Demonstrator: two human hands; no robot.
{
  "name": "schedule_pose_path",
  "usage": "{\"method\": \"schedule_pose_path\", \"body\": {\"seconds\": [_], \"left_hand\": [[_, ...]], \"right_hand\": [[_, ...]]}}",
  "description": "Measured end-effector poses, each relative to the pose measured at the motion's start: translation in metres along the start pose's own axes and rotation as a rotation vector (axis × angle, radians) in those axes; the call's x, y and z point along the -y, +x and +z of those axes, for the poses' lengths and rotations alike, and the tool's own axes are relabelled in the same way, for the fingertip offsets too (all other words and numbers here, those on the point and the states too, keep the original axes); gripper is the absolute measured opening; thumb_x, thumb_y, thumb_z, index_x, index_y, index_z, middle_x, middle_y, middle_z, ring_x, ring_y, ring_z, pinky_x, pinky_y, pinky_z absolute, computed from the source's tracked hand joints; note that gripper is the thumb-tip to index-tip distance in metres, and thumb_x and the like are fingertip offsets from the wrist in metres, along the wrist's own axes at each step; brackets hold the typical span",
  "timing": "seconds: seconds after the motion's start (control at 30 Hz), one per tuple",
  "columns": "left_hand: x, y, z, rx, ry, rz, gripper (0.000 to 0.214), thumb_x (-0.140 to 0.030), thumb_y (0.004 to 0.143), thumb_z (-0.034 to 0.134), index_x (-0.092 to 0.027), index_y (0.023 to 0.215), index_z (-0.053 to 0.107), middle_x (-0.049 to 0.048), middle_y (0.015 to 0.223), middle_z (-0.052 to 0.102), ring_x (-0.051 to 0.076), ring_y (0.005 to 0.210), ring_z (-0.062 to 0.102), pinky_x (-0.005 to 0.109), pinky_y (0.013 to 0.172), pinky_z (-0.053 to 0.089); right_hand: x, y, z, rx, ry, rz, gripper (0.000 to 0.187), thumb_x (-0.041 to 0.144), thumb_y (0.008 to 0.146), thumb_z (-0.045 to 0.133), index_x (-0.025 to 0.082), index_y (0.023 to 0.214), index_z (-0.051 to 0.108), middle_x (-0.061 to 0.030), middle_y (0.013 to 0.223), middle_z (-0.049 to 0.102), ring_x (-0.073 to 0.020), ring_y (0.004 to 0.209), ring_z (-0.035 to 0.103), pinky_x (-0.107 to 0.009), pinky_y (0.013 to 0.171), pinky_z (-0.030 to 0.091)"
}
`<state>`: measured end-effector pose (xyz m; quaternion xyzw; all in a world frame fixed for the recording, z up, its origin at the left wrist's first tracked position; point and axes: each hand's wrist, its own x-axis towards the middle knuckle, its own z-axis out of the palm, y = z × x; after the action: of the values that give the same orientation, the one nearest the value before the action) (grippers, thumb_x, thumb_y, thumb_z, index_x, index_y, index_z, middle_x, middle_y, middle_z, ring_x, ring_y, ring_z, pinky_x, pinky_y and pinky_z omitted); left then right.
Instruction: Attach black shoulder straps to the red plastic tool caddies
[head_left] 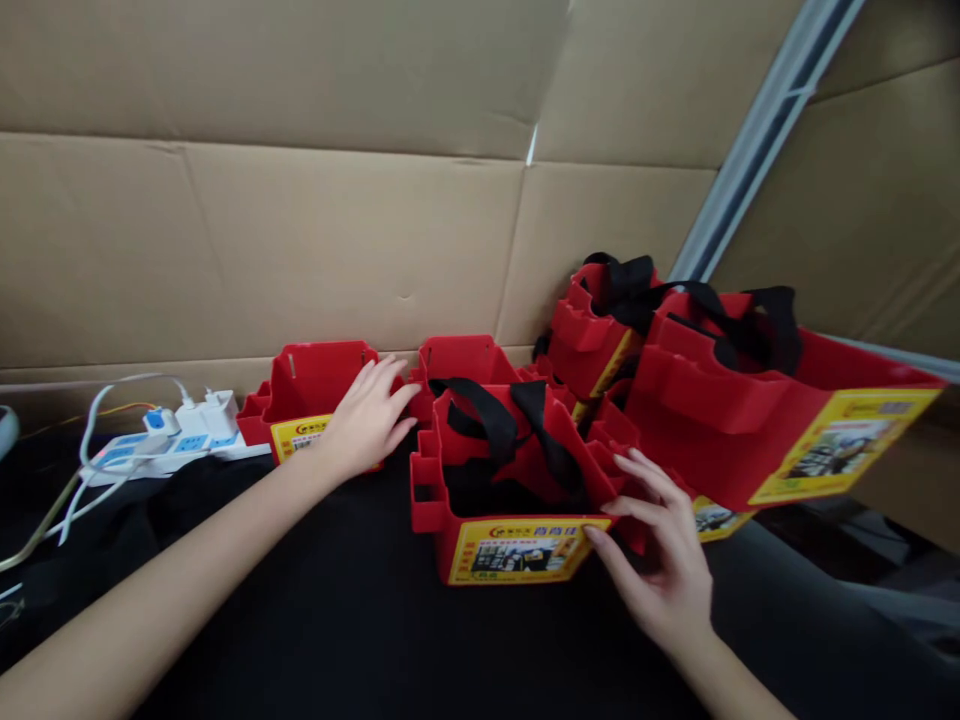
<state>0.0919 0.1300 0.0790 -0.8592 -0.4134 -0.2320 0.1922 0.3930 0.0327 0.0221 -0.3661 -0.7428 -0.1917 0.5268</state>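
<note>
A red plastic tool box with side pockets, a yellow picture label and a loose black strap stands upright on the black surface before me. My right hand is at its front right corner, thumb on the label's edge and index finger at the rim. My left hand, fingers stretched out, reaches over the right side of another red box at the left; whether it touches that box I cannot tell. Behind the middle box stands a further red box, partly hidden.
More red boxes with black straps are piled at the right, a large tilted one in front and a smaller one behind. A white power strip with plugs and cables lies at the left. Cardboard walls the back, beside a metal post.
</note>
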Motion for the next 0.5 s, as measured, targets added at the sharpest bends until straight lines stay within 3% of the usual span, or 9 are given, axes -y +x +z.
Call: {"method": "schedule_pose_path", "body": {"seconds": [0.13,0.27,0.4,0.5], "left_hand": [[-0.01,0.046,0.027,0.04,-0.028,0.035,0.026,-0.017,0.078,0.053,-0.01,0.101,0.064,0.0175,0.124,0.054,0.032,0.124,0.04,0.054,0.109,0.019],[-0.011,0.058,0.039,0.06,-0.083,0.051,0.019,-0.012,0.075,0.053,-0.013,0.086,0.068,0.0136,0.099,0.067,0.031,0.105,0.055,0.056,0.098,0.033],[0.0,0.06,0.029,0.033,-0.143,0.117,0.022,-0.011,0.073,0.056,-0.016,0.092,0.066,0.0086,0.101,0.067,0.026,0.109,0.053,0.045,0.099,0.038],[0.009,0.064,0.012,0.003,-0.177,0.178,0.018,-0.013,0.071,0.061,-0.017,0.089,0.065,0.0054,0.103,0.066,0.021,0.109,0.054,0.038,0.104,0.036]], "right_hand": [[0.007,-0.003,0.001,-0.002,-0.098,-0.093,0.025,0.016,0.072,0.065,0.013,0.094,0.053,-0.0197,0.117,0.05,-0.0349,0.12,0.042,-0.056,0.097,0.034],[0.016,-0.006,0.004,0.095,-0.175,-0.238,0.033,0.013,0.072,0.066,0.015,0.104,0.056,-0.0163,0.12,0.049,-0.035,0.122,0.038,-0.061,0.099,0.028],[0.019,-0.007,0.008,0.229,-0.163,-0.301,0.037,0.012,0.074,0.064,0.017,0.11,0.055,-0.0122,0.113,0.054,-0.0302,0.116,0.042,-0.061,0.098,0.027],[0.02,-0.006,0.01,0.197,-0.151,-0.275,0.037,0.01,0.075,0.063,0.018,0.11,0.055,-0.0106,0.108,0.055,-0.0261,0.109,0.046,-0.059,0.098,0.028]]}}
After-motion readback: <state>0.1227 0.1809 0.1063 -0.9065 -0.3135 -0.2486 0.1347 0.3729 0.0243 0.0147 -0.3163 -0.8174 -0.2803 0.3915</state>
